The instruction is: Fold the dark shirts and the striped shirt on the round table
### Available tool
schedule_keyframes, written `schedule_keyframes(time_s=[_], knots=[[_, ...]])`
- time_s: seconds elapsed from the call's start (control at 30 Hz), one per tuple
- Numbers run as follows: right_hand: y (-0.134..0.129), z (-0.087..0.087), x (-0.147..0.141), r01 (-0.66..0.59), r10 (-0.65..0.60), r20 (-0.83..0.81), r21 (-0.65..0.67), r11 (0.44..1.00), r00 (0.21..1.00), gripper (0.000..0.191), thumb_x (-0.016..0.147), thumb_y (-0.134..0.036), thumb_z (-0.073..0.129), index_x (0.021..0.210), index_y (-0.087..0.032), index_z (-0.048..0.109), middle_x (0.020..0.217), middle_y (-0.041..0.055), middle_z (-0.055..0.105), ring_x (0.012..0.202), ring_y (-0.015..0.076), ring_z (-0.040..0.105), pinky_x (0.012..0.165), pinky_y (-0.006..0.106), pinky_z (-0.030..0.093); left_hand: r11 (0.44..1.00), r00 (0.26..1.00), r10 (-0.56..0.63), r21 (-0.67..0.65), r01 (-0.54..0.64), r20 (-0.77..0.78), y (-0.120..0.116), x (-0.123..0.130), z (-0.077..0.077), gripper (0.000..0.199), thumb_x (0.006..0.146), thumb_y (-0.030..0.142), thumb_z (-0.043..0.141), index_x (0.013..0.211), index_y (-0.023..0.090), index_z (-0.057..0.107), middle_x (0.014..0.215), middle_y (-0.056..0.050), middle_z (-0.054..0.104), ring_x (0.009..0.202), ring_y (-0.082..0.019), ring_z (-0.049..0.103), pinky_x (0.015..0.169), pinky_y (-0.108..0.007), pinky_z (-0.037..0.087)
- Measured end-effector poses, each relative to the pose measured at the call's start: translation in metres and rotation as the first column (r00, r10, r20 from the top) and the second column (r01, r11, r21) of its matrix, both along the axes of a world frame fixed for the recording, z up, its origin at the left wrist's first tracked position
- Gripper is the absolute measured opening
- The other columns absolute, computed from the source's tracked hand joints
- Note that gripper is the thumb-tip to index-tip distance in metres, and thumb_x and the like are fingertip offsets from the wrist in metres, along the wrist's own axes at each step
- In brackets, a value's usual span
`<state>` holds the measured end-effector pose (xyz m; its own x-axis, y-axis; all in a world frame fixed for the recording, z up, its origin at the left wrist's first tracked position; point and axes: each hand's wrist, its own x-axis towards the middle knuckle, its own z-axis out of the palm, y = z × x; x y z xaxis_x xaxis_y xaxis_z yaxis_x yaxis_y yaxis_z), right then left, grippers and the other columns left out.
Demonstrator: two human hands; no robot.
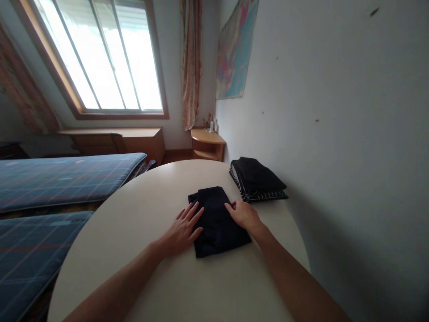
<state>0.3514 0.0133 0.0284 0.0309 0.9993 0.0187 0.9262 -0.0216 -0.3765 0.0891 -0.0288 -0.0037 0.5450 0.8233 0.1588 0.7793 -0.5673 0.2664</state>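
A folded dark navy garment [217, 228] lies flat on the round cream table [147, 201]; which kind of garment it is does not show. Along its left edge rests my left hand [184, 229], open with the fingers spread and the tips over the cloth. At the opposite edge, my right hand [244, 215] pinches the fabric, thumb on top and the other fingers curled at the side, partly hidden. Just beyond my right hand sits a stack of folded clothes [259, 176], black on top with a striped piece underneath.
A white wall [335, 147] runs close along the table's right side. Two plaid mattresses [67, 179] lie to the left. Behind the table are a small corner shelf [208, 136], a long wooden desk [134, 136] and a bright window [103, 58].
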Motion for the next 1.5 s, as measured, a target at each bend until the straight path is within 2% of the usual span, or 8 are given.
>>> schedule_keyframes(time_s=[0.23,0.37,0.47,0.53,0.73,0.93,1.13,1.5], knots=[[0.004,-0.002,-0.005,0.015,-0.012,-0.183,0.015,1.0,0.983,0.045,0.094,-0.045,0.05,0.12,-0.01,0.056,0.107,0.0178,0.071,0.099,0.0271,0.068,0.085,0.034,0.048,0.999,1.0,-0.003,0.032,0.003,0.026,0.001,0.002,-0.004,0.063,0.101,0.052,0.034,0.158,0.031,0.016,0.165,-0.006,0.011,0.151,-0.028,0.012,0.121,-0.05,0.02],[0.005,-0.007,-0.004,-0.129,0.171,-0.358,0.139,0.982,0.918,0.059,0.092,-0.031,0.053,0.145,-0.012,0.035,0.128,0.0155,0.064,0.114,0.022,0.064,0.097,0.033,0.047,1.0,1.0,0.005,0.014,-0.005,0.027,0.002,0.001,-0.004,0.064,0.101,0.052,0.036,0.158,0.03,0.018,0.165,-0.007,0.01,0.151,-0.028,0.013,0.121,-0.05,0.019],[0.005,-0.003,-0.003,-0.274,0.333,-0.38,0.201,0.94,0.863,0.047,0.092,-0.023,0.049,0.139,-0.018,0.05,0.137,0.0089,0.059,0.126,0.0186,0.056,0.109,0.033,0.04,1.0,0.998,0.006,0.011,-0.007,0.055,0.003,0.0,-0.004,0.065,0.1,0.052,0.038,0.157,0.029,0.02,0.165,-0.007,0.012,0.151,-0.028,0.015,0.12,-0.05,0.021],[0.006,0.002,-0.004,-0.295,0.349,-0.363,0.196,0.935,0.864,0.04,0.092,-0.023,0.047,0.128,-0.017,0.061,0.134,0.0085,0.062,0.126,0.0188,0.056,0.112,0.033,0.037,1.0,0.996,0.001,0.005,-0.002,0.085,0.004,-0.001,-0.004,0.064,0.1,0.053,0.038,0.157,0.028,0.021,0.164,-0.007,0.015,0.15,-0.028,0.017,0.12,-0.049,0.022],[0.022,0.035,-0.002,-0.3,0.35,-0.25,0.216,0.929,0.903,0.042,0.09,-0.023,0.05,0.13,-0.016,0.064,0.133,0.0095,0.063,0.124,0.0218,0.058,0.113,0.038,0.038,0.996,0.981,0.085,0.018,-0.089,0.172,0.014,-0.008,-0.009,0.06,0.102,0.052,0.028,0.157,0.03,0.02,0.165,-0.006,0.015,0.149,-0.025,0.024,0.119,-0.046,0.027],[0.054,0.079,-0.002,-0.383,0.419,-0.076,0.284,0.879,0.905,0.042,0.092,-0.025,0.052,0.13,-0.014,0.064,0.132,0.0108,0.064,0.123,0.0216,0.059,0.111,0.035,0.039,0.984,0.981,0.176,0.026,-0.179,0.075,0.02,-0.01,-0.017,0.065,0.098,0.052,0.038,0.154,0.021,0.03,0.163,-0.012,0.021,0.148,-0.029,0.024,0.119,-0.047,0.026],[0.091,0.11,0.003,-0.414,0.418,0.045,0.274,0.868,0.907,0.04,0.092,-0.023,0.053,0.129,-0.014,0.064,0.132,0.0101,0.064,0.124,0.0216,0.059,0.111,0.035,0.039,0.983,0.982,0.182,-0.007,-0.182,0.038,0.018,-0.009,-0.013,0.065,0.098,0.051,0.038,0.153,0.016,0.032,0.163,-0.015,0.017,0.149,-0.029,0.022,0.12,-0.046,0.023],[0.151,0.161,0.091,-0.268,0.338,-0.214,0.299,0.916,0.916,0.042,0.091,-0.029,0.059,0.131,-0.014,0.062,0.127,0.0122,0.067,0.111,0.0222,0.066,0.103,0.039,0.048,0.979,0.98,0.198,-0.053,-0.198,-0.01,0.015,-0.007,-0.009,0.064,0.099,0.048,0.038,0.153,0.015,0.029,0.164,-0.015,0.007,0.15,-0.028,0.016,0.121,-0.047,0.021]])
